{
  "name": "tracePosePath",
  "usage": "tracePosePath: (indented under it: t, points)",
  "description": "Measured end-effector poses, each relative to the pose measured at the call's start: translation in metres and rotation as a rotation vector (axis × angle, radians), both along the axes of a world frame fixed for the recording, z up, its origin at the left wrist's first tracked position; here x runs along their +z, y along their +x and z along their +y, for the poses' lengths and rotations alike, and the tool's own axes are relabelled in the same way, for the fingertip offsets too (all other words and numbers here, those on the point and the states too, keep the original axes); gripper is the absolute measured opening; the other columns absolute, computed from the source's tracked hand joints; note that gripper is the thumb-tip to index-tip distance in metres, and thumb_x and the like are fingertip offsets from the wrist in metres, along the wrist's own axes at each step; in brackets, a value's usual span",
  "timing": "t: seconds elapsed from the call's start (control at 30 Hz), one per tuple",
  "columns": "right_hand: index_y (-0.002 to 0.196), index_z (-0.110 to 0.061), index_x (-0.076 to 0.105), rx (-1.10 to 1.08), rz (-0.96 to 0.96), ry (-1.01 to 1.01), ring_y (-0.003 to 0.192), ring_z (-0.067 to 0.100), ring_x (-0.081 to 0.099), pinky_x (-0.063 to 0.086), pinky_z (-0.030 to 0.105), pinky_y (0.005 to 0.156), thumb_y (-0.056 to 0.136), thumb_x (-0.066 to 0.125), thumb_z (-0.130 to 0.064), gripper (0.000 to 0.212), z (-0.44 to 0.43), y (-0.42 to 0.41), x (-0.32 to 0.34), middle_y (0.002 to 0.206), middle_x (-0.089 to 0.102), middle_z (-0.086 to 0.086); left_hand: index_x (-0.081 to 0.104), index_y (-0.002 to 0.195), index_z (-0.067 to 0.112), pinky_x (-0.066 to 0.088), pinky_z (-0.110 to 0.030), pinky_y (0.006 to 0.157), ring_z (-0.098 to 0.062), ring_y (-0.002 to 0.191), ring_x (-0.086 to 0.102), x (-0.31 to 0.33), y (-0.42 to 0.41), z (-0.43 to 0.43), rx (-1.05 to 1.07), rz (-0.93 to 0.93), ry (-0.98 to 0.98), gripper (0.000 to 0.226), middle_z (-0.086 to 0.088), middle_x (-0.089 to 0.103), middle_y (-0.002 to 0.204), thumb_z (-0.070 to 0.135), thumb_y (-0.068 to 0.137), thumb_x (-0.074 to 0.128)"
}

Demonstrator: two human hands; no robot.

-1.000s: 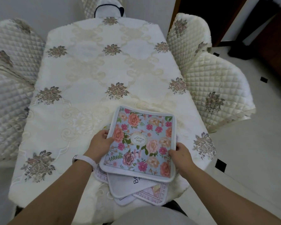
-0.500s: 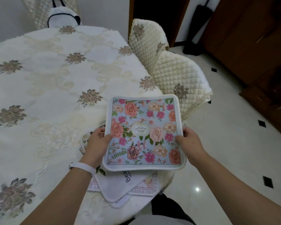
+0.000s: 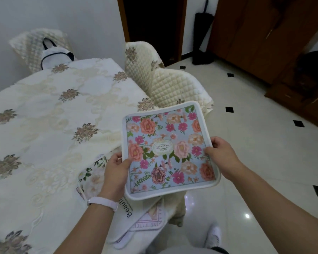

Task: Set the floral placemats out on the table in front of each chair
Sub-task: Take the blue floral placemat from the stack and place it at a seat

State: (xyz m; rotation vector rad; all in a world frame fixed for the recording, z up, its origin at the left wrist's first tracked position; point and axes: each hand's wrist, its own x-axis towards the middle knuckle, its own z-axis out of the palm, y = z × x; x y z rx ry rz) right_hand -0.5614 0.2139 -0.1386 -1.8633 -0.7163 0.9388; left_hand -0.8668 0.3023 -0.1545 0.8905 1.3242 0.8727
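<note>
A blue floral placemat with pink and orange roses and a white border is held in the air past the table's right corner. My left hand grips its left edge and my right hand grips its right edge. Under it, a stack of other placemats lies at the near right corner of the table, which is covered in a cream embroidered cloth. One mat in the stack shows white flowers; another shows black lettering.
Two quilted cream chairs stand along the table's right side, another at the far end with a white bag on it. Tiled floor lies to the right; a dark wooden cabinet and doorway stand behind.
Both hands lifted the blue floral placemat off the stack and carried it right, beyond the table corner. My view swung right toward the chairs and floor.
</note>
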Motion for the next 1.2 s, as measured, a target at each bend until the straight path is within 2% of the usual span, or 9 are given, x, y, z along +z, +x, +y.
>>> tracePosePath:
  t: [0.1, 0.23, 0.33, 0.47, 0.53, 0.87, 1.03, 1.2]
  points:
    - [0.087, -0.025, 0.067, -0.021, 0.026, 0.019, 0.065, 0.009, 0.071, 0.053, 0.021, 0.049, 0.078, 0.062, -0.008, 0.019, -0.017, 0.043, 0.003, 0.077, 0.073, -0.009, 0.060, 0.107, 0.007, 0.060, -0.039, 0.055, -0.036, 0.074, 0.074, 0.007, 0.046, -0.013, -0.008, 0.007, 0.005, 0.018, -0.016, 0.076, 0.085, 0.007, 0.090, 0.064]
    - [0.085, -0.025, 0.067, -0.073, 0.035, 0.043, 0.064, 0.010, 0.071, 0.053, 0.022, 0.049, 0.077, 0.063, -0.009, 0.018, -0.047, 0.115, 0.006, 0.076, 0.073, -0.008, 0.060, 0.109, 0.007, 0.060, -0.044, 0.060, -0.039, 0.077, 0.074, 0.014, 0.120, -0.034, -0.045, -0.003, 0.001, 0.019, -0.018, 0.076, 0.089, 0.008, 0.090, 0.064]
    - [0.088, -0.024, 0.066, -0.110, 0.066, 0.051, 0.066, 0.013, 0.073, 0.057, 0.029, 0.056, 0.079, 0.063, -0.008, 0.019, -0.069, 0.170, 0.005, 0.080, 0.074, -0.003, 0.060, 0.108, 0.008, 0.060, -0.047, 0.065, -0.039, 0.078, 0.073, 0.017, 0.179, -0.046, -0.084, 0.020, 0.023, 0.019, -0.018, 0.076, 0.090, 0.009, 0.089, 0.065]
    - [0.090, -0.023, 0.066, -0.165, 0.079, 0.062, 0.063, 0.011, 0.072, 0.053, 0.022, 0.048, 0.081, 0.062, -0.007, 0.018, -0.097, 0.235, 0.011, 0.084, 0.073, -0.001, 0.059, 0.103, 0.009, 0.059, -0.038, 0.054, -0.034, 0.072, 0.074, 0.026, 0.251, -0.063, -0.151, 0.032, 0.057, 0.015, -0.012, 0.077, 0.083, 0.011, 0.089, 0.065]
    - [0.089, -0.022, 0.065, -0.197, 0.074, 0.067, 0.063, 0.012, 0.072, 0.053, 0.023, 0.048, 0.081, 0.062, -0.007, 0.018, -0.111, 0.262, 0.016, 0.083, 0.073, 0.000, 0.059, 0.101, 0.008, 0.059, -0.034, 0.051, -0.032, 0.070, 0.074, 0.030, 0.282, -0.070, -0.177, 0.033, 0.068, 0.013, -0.010, 0.077, 0.081, 0.011, 0.089, 0.065]
    - [0.089, -0.021, 0.066, -0.349, 0.108, 0.103, 0.068, 0.022, 0.074, 0.060, 0.037, 0.059, 0.081, 0.059, -0.008, 0.017, -0.150, 0.346, 0.017, 0.079, 0.075, -0.002, 0.057, 0.105, 0.008, 0.060, -0.044, 0.061, -0.038, 0.077, 0.074, 0.026, 0.391, -0.057, -0.330, -0.010, 0.017, 0.015, -0.017, 0.076, 0.085, 0.011, 0.091, 0.063]
    - [0.090, -0.020, 0.064, -0.426, 0.100, 0.075, 0.065, 0.019, 0.074, 0.056, 0.027, 0.050, 0.084, 0.059, -0.006, 0.017, -0.144, 0.379, 0.015, 0.079, 0.075, -0.001, 0.056, 0.106, 0.008, 0.060, -0.046, 0.065, -0.038, 0.078, 0.074, 0.011, 0.442, -0.030, -0.400, 0.016, -0.014, 0.017, -0.017, 0.076, 0.086, 0.011, 0.091, 0.064]
    - [0.093, -0.014, 0.062, -0.476, 0.105, 0.036, 0.068, 0.022, 0.074, 0.057, 0.031, 0.053, 0.087, 0.056, -0.002, 0.014, -0.106, 0.423, 0.011, 0.084, 0.074, 0.005, 0.058, 0.106, 0.011, 0.061, -0.046, 0.067, -0.034, 0.078, 0.075, -0.005, 0.502, 0.019, -0.485, 0.039, -0.015, 0.015, -0.015, 0.077, 0.088, 0.015, 0.093, 0.063]
